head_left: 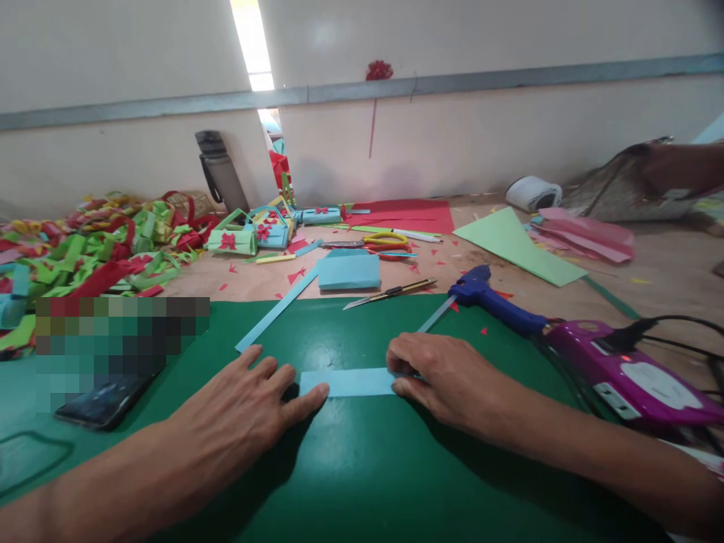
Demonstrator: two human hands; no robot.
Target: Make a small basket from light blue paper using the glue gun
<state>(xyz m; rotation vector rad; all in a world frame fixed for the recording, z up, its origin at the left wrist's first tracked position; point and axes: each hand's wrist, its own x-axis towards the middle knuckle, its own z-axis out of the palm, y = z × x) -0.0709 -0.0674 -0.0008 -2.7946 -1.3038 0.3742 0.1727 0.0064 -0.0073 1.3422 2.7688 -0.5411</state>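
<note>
A light blue paper strip (348, 382) lies across the green mat in front of me. My right hand (424, 377) pinches its right end between curled fingers and thumb. At its left end is my left hand (271, 385), fingers stretched out and thumb tip resting on the strip. Another blue strip (277, 311) slants away beyond my left fingers, towards a folded blue paper piece (349, 271). A narrow pale strip (438, 313) shows between my right hand and the blue glue gun (480, 290); whether it joins the held strip is hidden.
A box cutter (390, 292) and yellow-handled scissors (385, 240) lie beyond the mat (351, 483). A purple power strip (633, 373) with cables stands right. Small paper bags (231, 240), a pile of coloured paper pieces (113, 249), a bottle (220, 170) and a phone (107, 400) are left.
</note>
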